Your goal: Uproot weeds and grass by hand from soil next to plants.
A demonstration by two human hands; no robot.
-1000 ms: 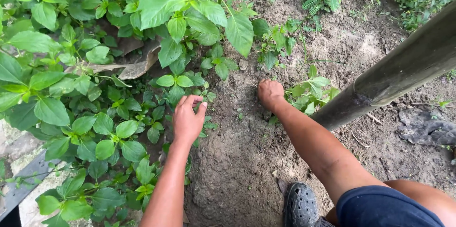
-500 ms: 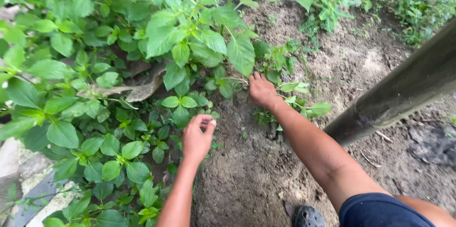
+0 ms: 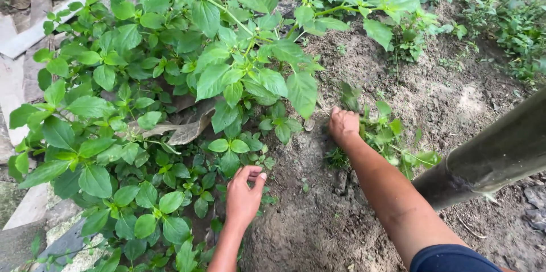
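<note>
1. Left hand (image 3: 243, 195), lower centre of the frame: back of the hand up, fingers curled loosely inward, fingertips at the edge of the low green broad-leaved plants (image 3: 170, 192); whether it has hold of a stem cannot be told.
2. Right hand (image 3: 343, 126), centre of the frame, just above and right of the left hand: closed in a fist around the base of a small green leafy weed clump (image 3: 387, 135), knuckles toward the camera.
3. Small green leafy weed clump: rooted in the bare brown crumbly soil (image 3: 318, 215), right of centre, its leaves spreading right of the fist.
4. Thick dark greenish-brown round pole (image 3: 489, 155), right edge of the frame: slants from mid-right down toward the forearm, close beside the weed clump.
5. Dry brown curled dead leaf (image 3: 187, 130), left of centre: lies among the low plants, above the left hand.
6. Tall bright green large-leaved plant (image 3: 244, 61), upper centre: overhangs the ground between both hands.
7. Pale grey flat concrete slabs (image 3: 23, 38), upper left and left edge: border the planted patch.
</note>
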